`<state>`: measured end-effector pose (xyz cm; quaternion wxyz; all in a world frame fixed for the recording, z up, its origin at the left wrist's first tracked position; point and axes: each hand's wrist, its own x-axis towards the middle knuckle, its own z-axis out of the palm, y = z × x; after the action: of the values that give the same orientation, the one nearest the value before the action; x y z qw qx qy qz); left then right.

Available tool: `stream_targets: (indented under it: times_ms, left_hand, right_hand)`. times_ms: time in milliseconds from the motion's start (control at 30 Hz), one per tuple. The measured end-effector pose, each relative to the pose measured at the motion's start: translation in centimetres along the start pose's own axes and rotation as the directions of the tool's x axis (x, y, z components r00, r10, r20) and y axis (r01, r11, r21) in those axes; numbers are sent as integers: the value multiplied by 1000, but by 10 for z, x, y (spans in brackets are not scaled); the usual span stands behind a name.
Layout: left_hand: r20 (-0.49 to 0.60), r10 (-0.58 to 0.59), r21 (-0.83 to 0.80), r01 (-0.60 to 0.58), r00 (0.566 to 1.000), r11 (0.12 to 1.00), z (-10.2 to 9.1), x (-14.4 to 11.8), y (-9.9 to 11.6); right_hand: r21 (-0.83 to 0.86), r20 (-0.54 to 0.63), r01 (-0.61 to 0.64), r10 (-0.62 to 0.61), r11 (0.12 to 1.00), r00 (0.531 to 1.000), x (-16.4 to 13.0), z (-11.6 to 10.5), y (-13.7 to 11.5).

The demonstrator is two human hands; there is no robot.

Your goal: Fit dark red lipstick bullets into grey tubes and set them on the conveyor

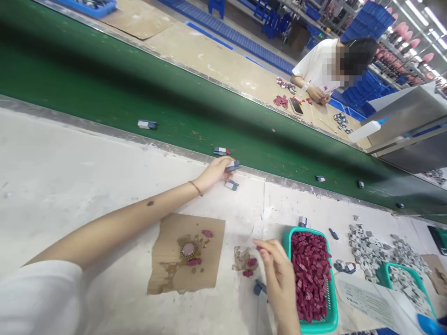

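My left hand [217,171] reaches out to the edge of the green belt, fingers closed on a small grey and dark-blue plastic part [233,166]. Just below those fingers, a similar grey and blue part [231,185] lies on the white table. My right hand [279,274] is pinched beside the green basket [334,298] of maroon pieces; a bit of maroon shows at its fingertips, too small to make out. Loose maroon pieces [251,262] lie left of it, and a dark-blue part [259,287] sits partly behind the hand.
A cardboard sheet [213,265] bears a small round dish [187,250] and wet stains. Assembled parts [147,124] are spaced along the green belt [104,111]. Grey pieces [366,246] are heaped at right. Across the belt, a co-worker [316,65] handles small parts.
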<state>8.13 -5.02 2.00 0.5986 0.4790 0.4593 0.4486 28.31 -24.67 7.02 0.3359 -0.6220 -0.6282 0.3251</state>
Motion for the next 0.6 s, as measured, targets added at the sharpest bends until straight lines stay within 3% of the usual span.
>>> stream_targets:
  times_ms: [67,167,300,433,500,600]
  left_hand:
    - [-21,-100,-128,97,995,987,-18,-27,5]
    - [-77,-217,-270,189,973,944,-46,-65,10]
    - [-208,-302,-396,202,930,896,-74,-105,8]
    - [-282,-330,-449,180,901,875,-80,-136,1]
    - [-264,-276,-385,161,924,909,-75,-149,-4]
    - [-129,-171,-238,137,977,962,-66,-163,-11]
  right_hand:
    - [88,129,-56,45,995,991,9,27,-9]
    - [128,217,-87,58,988,974,17,64,-16]
    - [75,330,98,-117,992,937,19,97,-19]
    - [-44,370,443,-398,895,840,20,114,-15]
    - [-121,379,547,-471,828,797,21,118,-13]
    - [-193,411,594,-486,781,772,22,119,-12]
